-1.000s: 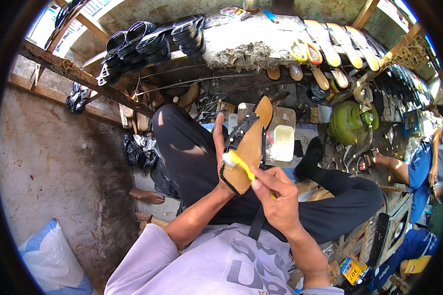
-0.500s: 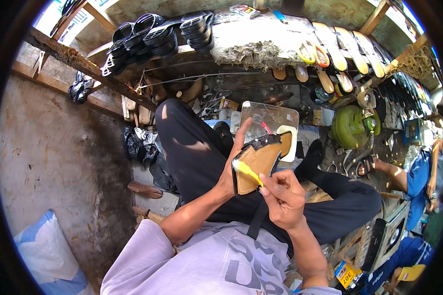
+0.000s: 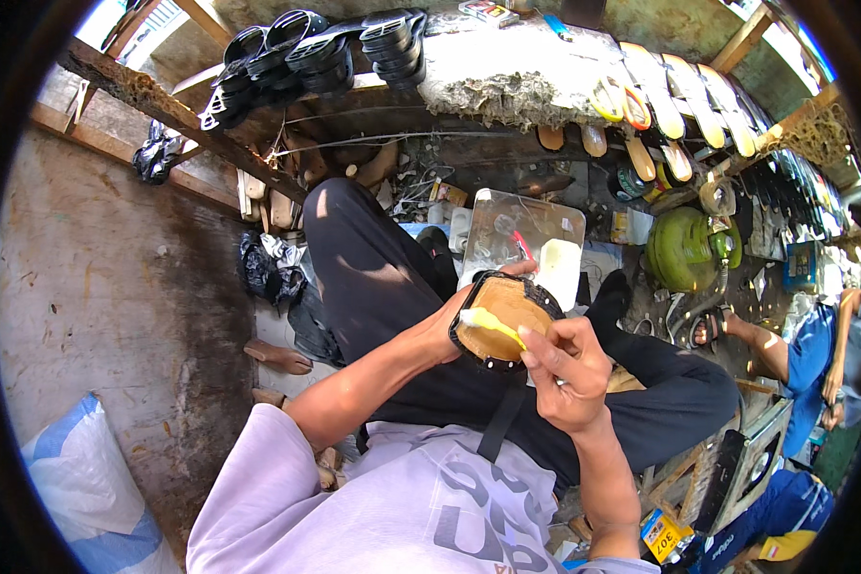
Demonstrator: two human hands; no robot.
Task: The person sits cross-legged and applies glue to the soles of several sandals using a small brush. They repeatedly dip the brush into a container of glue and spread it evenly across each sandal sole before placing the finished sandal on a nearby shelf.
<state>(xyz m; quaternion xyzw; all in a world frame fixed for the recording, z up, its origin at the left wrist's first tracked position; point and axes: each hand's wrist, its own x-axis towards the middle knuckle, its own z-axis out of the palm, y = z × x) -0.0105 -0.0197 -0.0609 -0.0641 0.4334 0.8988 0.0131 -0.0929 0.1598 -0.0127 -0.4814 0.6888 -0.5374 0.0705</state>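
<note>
1. Yellow brush point(image 3: 496, 323), head view: pinched in your right hand point(image 3: 571, 375), over the tan sandal point(image 3: 519, 304).
2. Sandal: above your black trousers point(image 3: 392, 287), your left hand point(image 3: 446, 331) clamped around its edge.
3. Brushing seems in hand; the next stroke calls for steady support.

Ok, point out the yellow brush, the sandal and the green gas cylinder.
Yellow brush point(image 3: 497, 326): head view, on the handle.
Sandal point(image 3: 513, 306): head view, on its tan surface.
Green gas cylinder point(image 3: 674, 252): head view, on its rounded body.
</note>
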